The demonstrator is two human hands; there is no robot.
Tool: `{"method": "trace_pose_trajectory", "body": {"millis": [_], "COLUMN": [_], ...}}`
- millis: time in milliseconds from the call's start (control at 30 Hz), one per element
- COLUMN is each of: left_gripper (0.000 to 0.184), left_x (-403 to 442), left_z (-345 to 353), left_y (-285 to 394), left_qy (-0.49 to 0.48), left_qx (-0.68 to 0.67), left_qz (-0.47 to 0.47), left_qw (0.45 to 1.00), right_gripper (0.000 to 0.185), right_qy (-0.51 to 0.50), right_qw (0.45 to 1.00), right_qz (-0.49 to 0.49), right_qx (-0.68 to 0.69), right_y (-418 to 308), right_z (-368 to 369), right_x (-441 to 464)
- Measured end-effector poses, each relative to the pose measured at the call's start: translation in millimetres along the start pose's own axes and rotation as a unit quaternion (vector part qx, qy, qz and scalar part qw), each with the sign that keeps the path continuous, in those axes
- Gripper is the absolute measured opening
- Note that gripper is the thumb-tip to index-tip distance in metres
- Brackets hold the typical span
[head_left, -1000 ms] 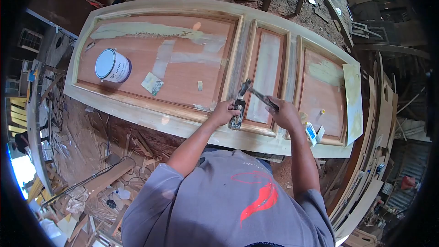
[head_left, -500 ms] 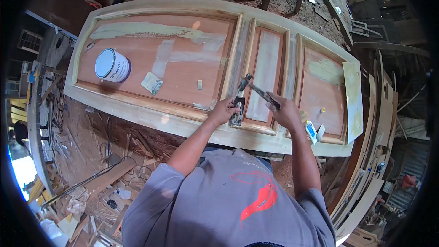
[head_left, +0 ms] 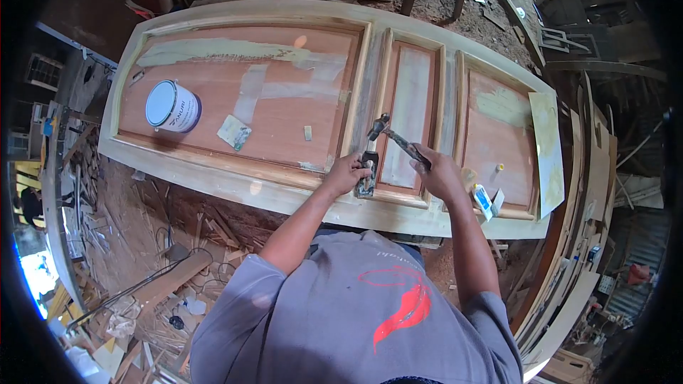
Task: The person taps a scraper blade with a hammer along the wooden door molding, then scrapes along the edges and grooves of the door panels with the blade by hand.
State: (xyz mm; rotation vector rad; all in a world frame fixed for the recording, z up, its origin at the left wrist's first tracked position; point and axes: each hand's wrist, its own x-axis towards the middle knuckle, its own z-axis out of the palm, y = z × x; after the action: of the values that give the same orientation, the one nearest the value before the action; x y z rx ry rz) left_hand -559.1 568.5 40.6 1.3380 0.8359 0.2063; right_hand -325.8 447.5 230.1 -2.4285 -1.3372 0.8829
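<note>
My right hand (head_left: pixel 440 173) is closed around the handle of a hammer (head_left: pixel 403 144). The hammer's dark head is over the narrow middle panel's left moulding, just above the top end of a small dark tool that looks like a hand plane (head_left: pixel 366 176). My left hand (head_left: pixel 345 174) grips this plane from its left side, with the fingers wrapped on it. Both hands are above a wooden door (head_left: pixel 284 195) with raised mouldings and pale filler patches, which lies flat beneath them. Whether the hammer head touches the plane is hard to see.
On the left panel stand a white paint can (head_left: pixel 171 105), a smeared putty card (head_left: pixel 233 132) and a small pale block (head_left: pixel 308 133). A blue-and-white tube (head_left: pixel 483 200) lies on the right, near a pale board (head_left: pixel 546 156). Wood scraps (head_left: pixel 171 277) litter the floor.
The hammer head has tipped slightly down and left over the plane. My left hand still holds the plane in nearly the same place. The view has shifted a little.
</note>
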Motion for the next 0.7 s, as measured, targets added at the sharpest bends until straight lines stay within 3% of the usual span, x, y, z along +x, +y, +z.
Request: {"method": "trace_pose_trajectory", "body": {"millis": [133,333,433,600,700], "left_gripper": [0.027,0.028,0.029,0.03,0.029], "left_x": [-8.0,-9.1,6.0,11.6,3.4], "left_z": [3.2,2.4,6.2,16.0,17.5], "left_y": [-2.0,0.1,-11.4,-7.2,1.0], "left_qy": [-0.014,-0.004,-0.006,0.0,-0.029], "left_qx": [0.005,-0.038,-0.102,-0.162,-0.219], "left_qz": [0.001,0.01,0.023,0.035,-0.038], "left_qw": [1.0,0.999,0.995,0.986,0.974], "right_gripper": [0.048,0.05,0.05,0.05,0.051], "right_qy": [-0.032,0.056,0.08,0.073,0.065], "right_qw": [0.999,0.993,0.993,0.994,0.993], "right_qz": [-0.005,0.004,-0.031,-0.009,0.005], "right_qx": [-0.008,0.1,0.079,0.078,0.098], "right_y": [0.0,22.6,31.6,31.3,38.7], "right_z": [-6.0,5.0,5.2,10.4,16.8], "right_x": [-5.2,-7.4,-8.9,-15.7,-16.5]}}
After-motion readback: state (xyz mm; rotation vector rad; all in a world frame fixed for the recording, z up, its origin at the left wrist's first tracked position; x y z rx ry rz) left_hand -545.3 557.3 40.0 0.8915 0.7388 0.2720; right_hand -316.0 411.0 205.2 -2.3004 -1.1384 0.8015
